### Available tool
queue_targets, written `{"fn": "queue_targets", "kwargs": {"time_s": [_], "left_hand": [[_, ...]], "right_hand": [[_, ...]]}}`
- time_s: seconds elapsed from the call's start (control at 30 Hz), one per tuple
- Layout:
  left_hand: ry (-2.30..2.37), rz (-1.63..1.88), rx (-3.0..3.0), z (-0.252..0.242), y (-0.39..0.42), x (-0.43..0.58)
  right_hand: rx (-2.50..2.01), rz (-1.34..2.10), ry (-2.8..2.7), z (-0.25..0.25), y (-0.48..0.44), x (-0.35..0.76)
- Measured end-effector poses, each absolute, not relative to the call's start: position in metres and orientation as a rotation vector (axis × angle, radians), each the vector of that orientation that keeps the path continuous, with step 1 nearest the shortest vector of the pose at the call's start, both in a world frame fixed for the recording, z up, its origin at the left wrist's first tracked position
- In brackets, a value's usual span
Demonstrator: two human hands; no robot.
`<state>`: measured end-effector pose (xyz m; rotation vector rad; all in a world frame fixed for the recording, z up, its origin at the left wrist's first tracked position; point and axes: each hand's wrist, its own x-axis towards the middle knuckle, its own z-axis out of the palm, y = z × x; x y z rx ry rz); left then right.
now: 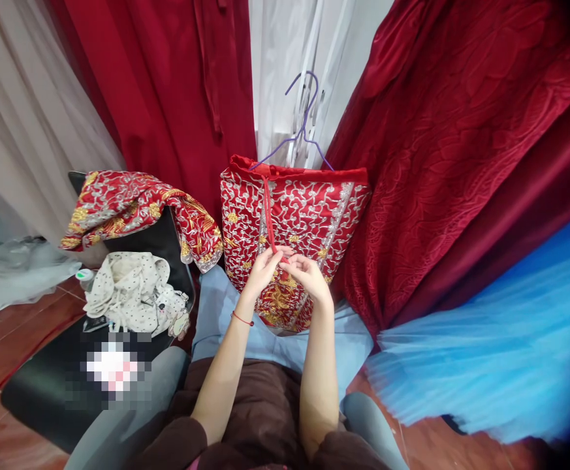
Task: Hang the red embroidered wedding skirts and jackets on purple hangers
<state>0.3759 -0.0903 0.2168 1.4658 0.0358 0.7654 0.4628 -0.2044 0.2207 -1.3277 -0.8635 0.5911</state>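
Observation:
Across my lap lies a red garment (304, 209) with silver and gold embroidery, its plain red waistband at the top. A purple hanger (305, 124) rises from inside that waistband. From the waistband hangs a thin red cord (268, 212), running down to my fingers. My left hand (265, 266) pinches the cord near its lower end. Close beside it, my right hand (308, 274) has its fingertips closed on the cord's end, nearly touching the left fingers. The exact shape of the cord between the fingertips is partly hidden.
A black chair (44, 385) at left carries a dotted white cloth bag (125, 287), and a matching embroidered garment (123, 202) drapes over its backrest. Red drapes (167, 85) and a dark red lace dress (461, 130) hang ahead. Blue tulle (485, 346) spreads at right.

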Motion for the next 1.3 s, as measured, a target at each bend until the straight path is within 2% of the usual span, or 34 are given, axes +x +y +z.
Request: {"fn": "queue_targets", "kwargs": {"time_s": [0.43, 0.7, 0.97, 1.3], "left_hand": [[0.25, 0.97, 1.264, 0.205, -0.075, 0.378], [0.222, 1.025, 1.284, 0.214, -0.074, 0.369], [0.166, 0.939, 1.398, 0.208, -0.075, 0.37], [0.031, 0.831, 1.738, 0.218, -0.086, 0.364]], "right_hand": [[-1.315, 0.315, -0.921, 0.226, -0.203, 0.46], [-1.166, 0.244, -0.655, 0.224, -0.196, 0.46], [-1.24, 0.198, -0.965, 0.238, -0.187, 0.434], [-1.157, 0.252, -0.84, 0.237, -0.185, 0.433]]}}
